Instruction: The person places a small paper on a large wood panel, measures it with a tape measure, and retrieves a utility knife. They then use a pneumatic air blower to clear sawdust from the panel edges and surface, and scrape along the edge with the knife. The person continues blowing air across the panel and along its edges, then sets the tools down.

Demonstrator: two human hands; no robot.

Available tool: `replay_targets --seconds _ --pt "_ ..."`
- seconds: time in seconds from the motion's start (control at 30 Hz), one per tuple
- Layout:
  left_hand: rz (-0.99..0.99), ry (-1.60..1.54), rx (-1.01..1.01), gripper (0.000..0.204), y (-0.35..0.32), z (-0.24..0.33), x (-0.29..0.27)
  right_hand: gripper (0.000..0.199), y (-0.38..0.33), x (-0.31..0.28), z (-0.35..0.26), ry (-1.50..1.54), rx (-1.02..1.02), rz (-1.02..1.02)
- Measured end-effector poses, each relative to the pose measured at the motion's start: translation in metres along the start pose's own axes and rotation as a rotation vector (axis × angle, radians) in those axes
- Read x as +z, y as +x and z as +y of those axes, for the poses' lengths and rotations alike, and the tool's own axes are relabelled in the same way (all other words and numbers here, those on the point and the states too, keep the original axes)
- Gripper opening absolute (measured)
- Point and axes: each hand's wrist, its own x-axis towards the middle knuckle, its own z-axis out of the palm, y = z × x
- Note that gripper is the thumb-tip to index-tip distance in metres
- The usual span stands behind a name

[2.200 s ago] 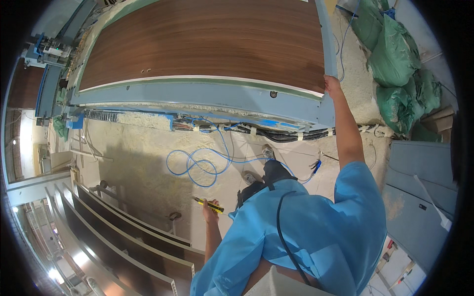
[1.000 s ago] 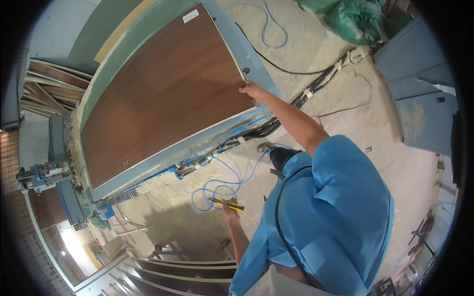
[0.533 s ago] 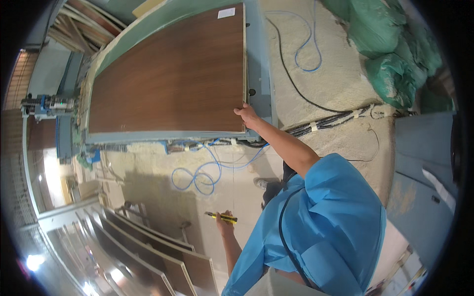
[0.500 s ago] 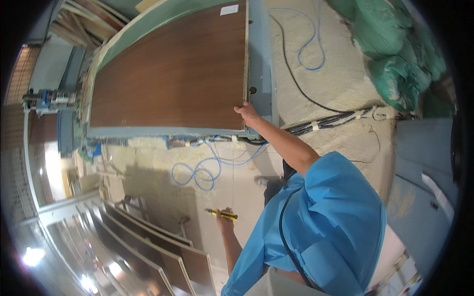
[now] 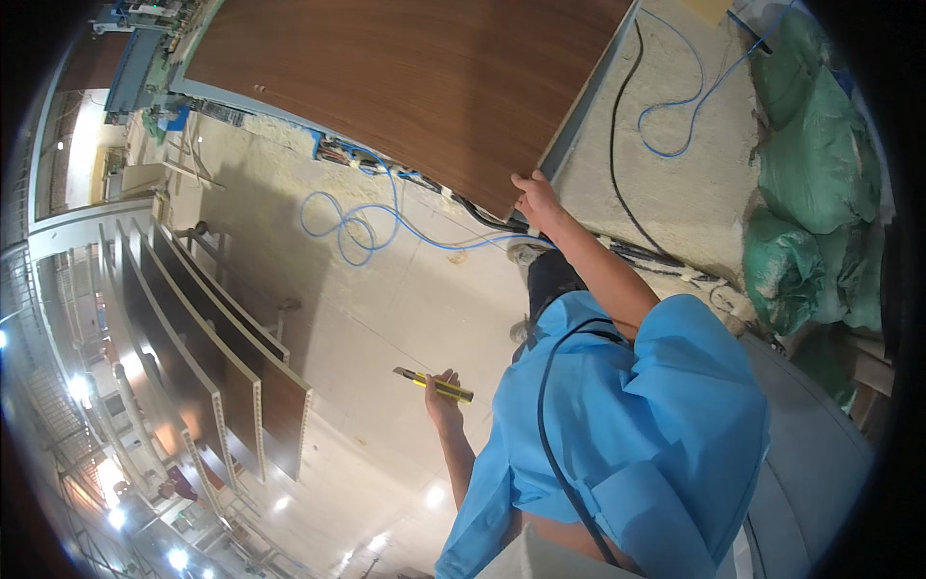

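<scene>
My left hand (image 5: 446,398) is closed around a yellow-and-black utility knife (image 5: 453,389), its blade end pointing left, held over the floor. My right hand (image 5: 537,200) grips the near right corner edge of a large brown wood-grain panel (image 5: 405,77), thumb on the top face. The fingers beneath the panel are hidden. This panel lies on a blue-grey machine bed (image 5: 207,94), and its held corner juts past the bed's front edge. The far part of the panel runs out of view.
Several brown panels (image 5: 236,386) stand on edge in a row at the left. A looped blue hose (image 5: 357,253) lies on the floor, near black cables (image 5: 627,253) by my feet. Green sacks (image 5: 815,174) are piled at the right. A machine unit (image 5: 135,72) stands at the far left.
The panel's near right corner has swung toward me, out over the bed's front edge, with my right hand on it. The view has turned. The knife stays in my left hand.
</scene>
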Motion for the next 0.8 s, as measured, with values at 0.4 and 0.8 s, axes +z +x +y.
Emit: replay_targets --seconds 0.4,0.8 --pt "-0.48 -0.16 0.257 0.034 -0.035 0.012 0.158 0.038 -0.251 0.013 0.02 -1.426 -0.198 -0.896" --pt "-0.917 0.425 0.265 0.042 -0.016 0.058 0.23 0.02 -0.218 -0.021 -0.04 -0.488 -0.082 -0.135"
